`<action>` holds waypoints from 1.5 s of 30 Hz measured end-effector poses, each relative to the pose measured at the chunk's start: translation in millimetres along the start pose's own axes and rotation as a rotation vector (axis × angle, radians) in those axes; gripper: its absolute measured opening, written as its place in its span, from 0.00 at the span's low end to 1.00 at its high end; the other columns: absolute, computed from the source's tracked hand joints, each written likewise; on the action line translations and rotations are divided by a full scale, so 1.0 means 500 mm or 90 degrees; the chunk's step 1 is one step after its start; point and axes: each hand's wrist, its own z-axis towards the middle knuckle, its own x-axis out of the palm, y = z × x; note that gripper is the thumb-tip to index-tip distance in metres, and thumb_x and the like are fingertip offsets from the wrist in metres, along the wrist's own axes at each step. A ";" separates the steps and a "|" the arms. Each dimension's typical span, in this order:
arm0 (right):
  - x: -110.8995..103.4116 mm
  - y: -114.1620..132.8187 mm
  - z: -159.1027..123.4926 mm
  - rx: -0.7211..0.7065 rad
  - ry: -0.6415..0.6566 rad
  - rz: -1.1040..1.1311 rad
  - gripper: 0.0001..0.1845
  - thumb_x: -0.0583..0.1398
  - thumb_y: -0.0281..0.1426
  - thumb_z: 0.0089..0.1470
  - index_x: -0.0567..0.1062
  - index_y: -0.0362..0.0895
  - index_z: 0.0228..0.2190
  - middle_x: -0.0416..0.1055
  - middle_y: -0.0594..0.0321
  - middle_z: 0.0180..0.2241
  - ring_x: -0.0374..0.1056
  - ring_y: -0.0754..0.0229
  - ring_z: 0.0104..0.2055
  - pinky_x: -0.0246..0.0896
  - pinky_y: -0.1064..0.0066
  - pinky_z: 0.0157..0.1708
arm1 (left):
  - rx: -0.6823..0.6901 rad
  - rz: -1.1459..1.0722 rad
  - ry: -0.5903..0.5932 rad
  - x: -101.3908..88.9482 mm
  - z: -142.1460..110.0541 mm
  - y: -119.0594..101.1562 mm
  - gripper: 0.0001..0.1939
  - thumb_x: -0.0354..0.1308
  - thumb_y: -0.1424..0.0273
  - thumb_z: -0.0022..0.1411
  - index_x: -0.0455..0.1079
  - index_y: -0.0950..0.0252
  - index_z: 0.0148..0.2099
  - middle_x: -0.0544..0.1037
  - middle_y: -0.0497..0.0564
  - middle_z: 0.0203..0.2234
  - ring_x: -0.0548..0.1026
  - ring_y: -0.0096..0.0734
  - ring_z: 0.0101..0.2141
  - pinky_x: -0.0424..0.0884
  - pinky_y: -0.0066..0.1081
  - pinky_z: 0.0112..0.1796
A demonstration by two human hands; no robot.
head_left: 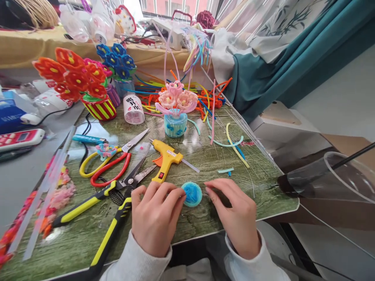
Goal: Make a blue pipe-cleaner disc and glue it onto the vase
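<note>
A small round blue disc [192, 194] with a pale turquoise ridged rim lies on the table between my hands. The fingertips of my left hand [156, 216] are closed at its left edge; the thumb is mostly hidden. To the right of the disc, my right hand [236, 212] has thumb and index fingertips nearly together, a small gap from the rim. Whatever they pinch, if anything, is too small to make out. Just beyond my left hand lies a yellow hot glue gun [165, 158] with a glue stick in its back end.
Black-and-yellow cutters [102, 195] and red-and-yellow scissors [113, 166] lie to the left. A pink pipe-cleaner flower pot [175, 125] stands ahead, with a plastic cup [133, 109] beside it. Loose pipe cleaners [234, 146] and thin wires lie at the right. A clear tumbler [331, 181] lies near the right edge.
</note>
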 end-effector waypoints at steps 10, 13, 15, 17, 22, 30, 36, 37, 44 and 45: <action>-0.009 0.003 -0.009 -0.122 0.099 -0.056 0.17 0.56 0.19 0.60 0.78 0.46 0.45 0.74 0.55 0.44 0.66 0.54 0.49 0.62 0.57 0.48 | -0.014 0.014 0.022 0.013 -0.001 0.004 0.05 0.59 0.71 0.62 0.74 0.55 0.36 0.78 0.41 0.29 0.70 0.32 0.31 0.55 0.38 0.37; -0.008 0.007 -0.010 -0.146 0.109 -0.054 0.17 0.55 0.20 0.61 0.78 0.45 0.46 0.74 0.53 0.44 0.65 0.53 0.49 0.61 0.57 0.48 | -0.006 0.023 0.031 0.013 0.001 0.005 0.07 0.59 0.72 0.63 0.74 0.53 0.37 0.77 0.41 0.29 0.69 0.32 0.31 0.54 0.38 0.37; -0.007 0.008 -0.009 -0.155 0.104 -0.060 0.17 0.55 0.20 0.61 0.79 0.44 0.45 0.74 0.52 0.44 0.65 0.52 0.49 0.61 0.57 0.47 | -0.001 0.032 0.035 0.011 0.001 0.003 0.08 0.58 0.73 0.63 0.74 0.53 0.37 0.77 0.41 0.29 0.69 0.32 0.31 0.54 0.38 0.37; -0.007 0.009 -0.008 -0.158 0.095 -0.075 0.16 0.55 0.20 0.61 0.79 0.43 0.44 0.74 0.51 0.43 0.65 0.51 0.48 0.60 0.56 0.46 | 0.000 0.039 0.028 0.011 0.001 -0.001 0.08 0.57 0.73 0.64 0.74 0.53 0.36 0.77 0.42 0.29 0.69 0.32 0.30 0.54 0.39 0.37; -0.006 0.010 -0.009 -0.174 0.061 -0.099 0.17 0.57 0.18 0.59 0.80 0.43 0.43 0.75 0.51 0.43 0.66 0.50 0.46 0.60 0.55 0.44 | -0.012 0.052 -0.021 0.018 0.001 -0.011 0.09 0.55 0.71 0.66 0.74 0.55 0.33 0.77 0.42 0.27 0.69 0.32 0.29 0.53 0.39 0.36; 0.003 0.010 -0.013 -0.194 0.067 -0.149 0.16 0.57 0.17 0.57 0.81 0.43 0.41 0.77 0.49 0.43 0.68 0.48 0.46 0.62 0.53 0.43 | 0.003 0.077 -0.038 0.026 0.002 -0.014 0.11 0.55 0.71 0.65 0.74 0.55 0.31 0.77 0.42 0.25 0.69 0.32 0.29 0.54 0.39 0.36; 0.004 0.009 -0.016 -0.202 0.069 -0.165 0.16 0.58 0.17 0.57 0.81 0.44 0.41 0.77 0.50 0.42 0.68 0.48 0.46 0.62 0.54 0.43 | 0.067 0.135 -0.040 0.015 -0.012 -0.015 0.12 0.54 0.76 0.65 0.76 0.57 0.36 0.80 0.43 0.28 0.70 0.32 0.30 0.55 0.40 0.38; 0.004 0.009 -0.017 -0.203 0.069 -0.168 0.16 0.58 0.17 0.57 0.81 0.44 0.41 0.77 0.50 0.42 0.68 0.48 0.46 0.62 0.54 0.43 | 0.086 0.150 -0.028 0.011 -0.016 -0.013 0.11 0.55 0.77 0.64 0.77 0.57 0.39 0.81 0.44 0.30 0.71 0.32 0.31 0.56 0.40 0.39; 0.005 0.009 -0.017 -0.205 0.073 -0.172 0.15 0.58 0.19 0.58 0.81 0.43 0.41 0.77 0.50 0.42 0.68 0.48 0.45 0.61 0.54 0.44 | 0.136 0.185 -0.053 -0.004 -0.044 -0.007 0.14 0.55 0.77 0.65 0.76 0.58 0.49 0.83 0.45 0.31 0.72 0.32 0.36 0.57 0.37 0.41; 0.005 0.009 -0.016 -0.206 0.073 -0.173 0.15 0.57 0.19 0.59 0.81 0.43 0.41 0.77 0.50 0.42 0.69 0.48 0.45 0.61 0.54 0.44 | 0.138 0.184 -0.058 -0.003 -0.046 -0.007 0.14 0.55 0.77 0.65 0.76 0.58 0.49 0.83 0.45 0.31 0.71 0.31 0.36 0.57 0.37 0.41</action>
